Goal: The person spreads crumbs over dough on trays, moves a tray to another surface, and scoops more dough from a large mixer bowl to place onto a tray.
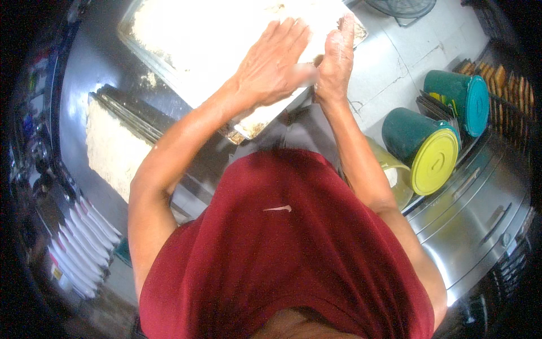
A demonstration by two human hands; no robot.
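A pale, floury mass, likely dough (197, 34), fills a large metal tray (151, 66) and is washed out by glare. My left hand (275, 63) lies flat on it near the right side, fingers stretched out and holding nothing; its thumb is blurred. Close beside it, at the tray's right edge, my right hand (337, 63) is turned on its side with straight fingers and whitish powder on them. Nothing shows in its grasp. The two hands nearly meet at the thumbs.
At left, another pale sheet (114, 148) lies beside thin stacked trays (127, 116) on a dark steel table (84, 73). To the right stand a yellow-lidded bucket (433, 163), a teal-lidded bucket (477, 105) and a steel appliance (471, 209). White packets (79, 254) stack at lower left.
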